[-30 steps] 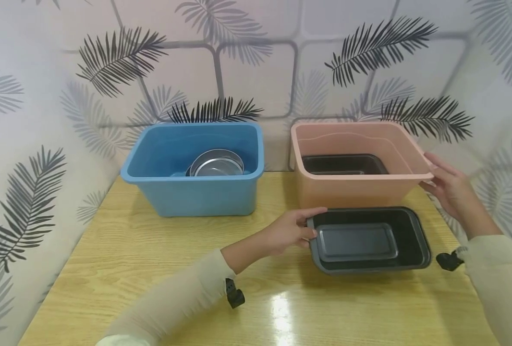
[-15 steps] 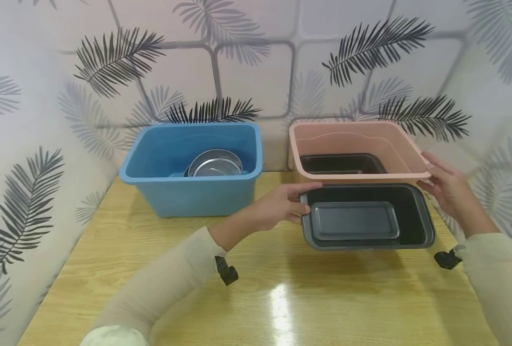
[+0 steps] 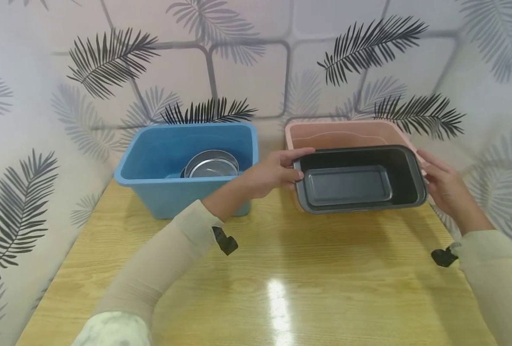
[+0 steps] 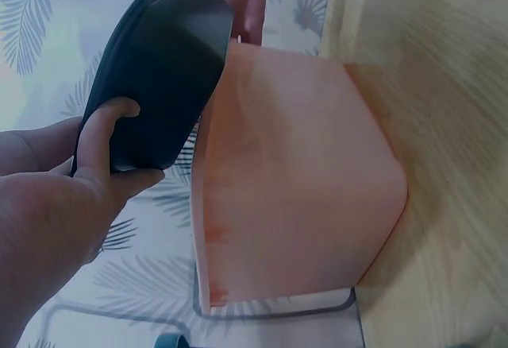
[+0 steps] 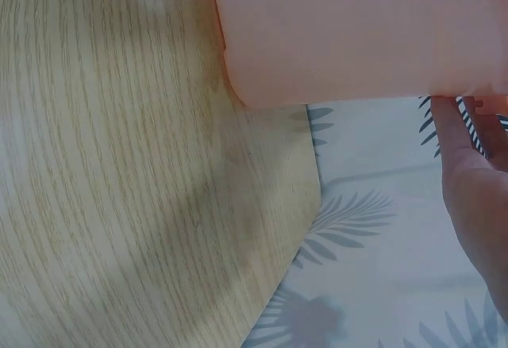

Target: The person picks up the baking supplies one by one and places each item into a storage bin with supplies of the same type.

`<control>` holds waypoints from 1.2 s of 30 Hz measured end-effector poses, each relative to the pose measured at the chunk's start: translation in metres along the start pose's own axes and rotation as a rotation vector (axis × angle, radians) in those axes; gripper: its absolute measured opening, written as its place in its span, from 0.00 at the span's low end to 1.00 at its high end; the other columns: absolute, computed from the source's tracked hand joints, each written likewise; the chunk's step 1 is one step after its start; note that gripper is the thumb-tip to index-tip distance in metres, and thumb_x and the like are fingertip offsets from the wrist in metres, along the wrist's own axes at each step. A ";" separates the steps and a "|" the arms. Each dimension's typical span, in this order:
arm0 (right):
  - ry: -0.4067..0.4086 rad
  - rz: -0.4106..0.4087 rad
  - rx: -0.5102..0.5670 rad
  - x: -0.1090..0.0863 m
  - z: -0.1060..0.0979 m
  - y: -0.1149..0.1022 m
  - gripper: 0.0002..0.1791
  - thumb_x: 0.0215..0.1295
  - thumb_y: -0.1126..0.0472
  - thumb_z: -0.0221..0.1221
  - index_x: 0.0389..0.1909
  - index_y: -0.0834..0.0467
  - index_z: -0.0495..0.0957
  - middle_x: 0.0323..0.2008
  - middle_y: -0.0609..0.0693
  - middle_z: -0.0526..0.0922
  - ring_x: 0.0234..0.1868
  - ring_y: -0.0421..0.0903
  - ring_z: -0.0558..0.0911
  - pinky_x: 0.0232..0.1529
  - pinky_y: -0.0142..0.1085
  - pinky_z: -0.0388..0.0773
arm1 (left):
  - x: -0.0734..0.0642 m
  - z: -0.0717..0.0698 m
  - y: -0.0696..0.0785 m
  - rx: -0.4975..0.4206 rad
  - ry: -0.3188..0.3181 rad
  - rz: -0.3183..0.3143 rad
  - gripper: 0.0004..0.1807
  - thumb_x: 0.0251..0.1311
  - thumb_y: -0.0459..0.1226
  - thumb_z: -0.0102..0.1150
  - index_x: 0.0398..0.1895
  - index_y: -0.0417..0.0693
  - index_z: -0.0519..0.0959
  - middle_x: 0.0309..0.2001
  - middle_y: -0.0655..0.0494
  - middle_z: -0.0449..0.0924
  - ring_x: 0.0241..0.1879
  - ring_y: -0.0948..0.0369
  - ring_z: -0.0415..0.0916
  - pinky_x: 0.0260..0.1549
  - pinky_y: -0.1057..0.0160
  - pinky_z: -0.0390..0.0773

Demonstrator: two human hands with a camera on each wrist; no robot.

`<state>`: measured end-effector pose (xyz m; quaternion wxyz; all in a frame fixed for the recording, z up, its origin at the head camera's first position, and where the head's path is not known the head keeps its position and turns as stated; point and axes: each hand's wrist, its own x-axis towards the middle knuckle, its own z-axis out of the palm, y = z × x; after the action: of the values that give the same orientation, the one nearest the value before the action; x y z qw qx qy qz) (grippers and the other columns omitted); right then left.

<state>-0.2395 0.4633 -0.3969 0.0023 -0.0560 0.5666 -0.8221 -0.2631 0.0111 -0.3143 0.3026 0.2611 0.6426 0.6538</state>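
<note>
Dark loaf pan (image 3: 359, 179) hangs in the air at centre right of the head view, above the front rim of the pink tub (image 3: 347, 134), level and mouth up. It looks like stiff, thin metal with a smooth non-stick coat, so I judge it light and rigid but slick; the rolled lip at each short end is the sure place to hold it.

Nearest, the wooden surface (image 3: 273, 269) fills the lower frame. Above it, the left hand (image 3: 275, 172) pinches the pan's left lip, thumb inside and fingers under, as the left wrist view also shows (image 4: 103, 165). The right hand (image 3: 444, 190), fingers nearly straight, lies at the pan's right end; whether it touches pan or tub I cannot tell.

The pan is deep, rectangular, with rounded corners and a raised flat floor. Farther back at centre left, a blue tub (image 3: 187, 173) holds a round metal tin (image 3: 210, 166).
</note>
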 end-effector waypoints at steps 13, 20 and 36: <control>0.012 0.023 -0.041 0.004 0.006 -0.003 0.32 0.79 0.65 0.47 0.79 0.54 0.52 0.69 0.42 0.73 0.53 0.35 0.83 0.48 0.28 0.83 | 0.015 -0.030 0.021 -0.025 0.041 -0.021 0.37 0.69 0.21 0.49 0.78 0.56 0.62 0.34 0.53 0.68 0.19 0.62 0.53 0.23 0.67 0.61; -0.008 0.033 -0.069 0.005 0.006 -0.003 0.33 0.80 0.64 0.46 0.80 0.53 0.46 0.81 0.45 0.45 0.55 0.31 0.81 0.50 0.26 0.82 | 0.039 -0.039 0.025 -0.014 0.046 0.015 0.37 0.70 0.21 0.48 0.79 0.54 0.60 0.73 0.56 0.60 0.28 0.61 0.65 0.27 0.66 0.74; 0.022 0.043 -0.049 0.001 0.002 0.002 0.32 0.80 0.65 0.45 0.80 0.53 0.48 0.82 0.49 0.33 0.54 0.30 0.81 0.49 0.26 0.82 | 0.102 -0.044 0.009 0.048 0.104 -0.073 0.36 0.70 0.22 0.49 0.78 0.57 0.62 0.45 0.48 0.71 0.15 0.63 0.57 0.21 0.67 0.69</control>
<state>-0.2406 0.4608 -0.3977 0.0125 -0.0349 0.5876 -0.8083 -0.3649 0.0555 -0.3118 0.2862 0.2104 0.6821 0.6392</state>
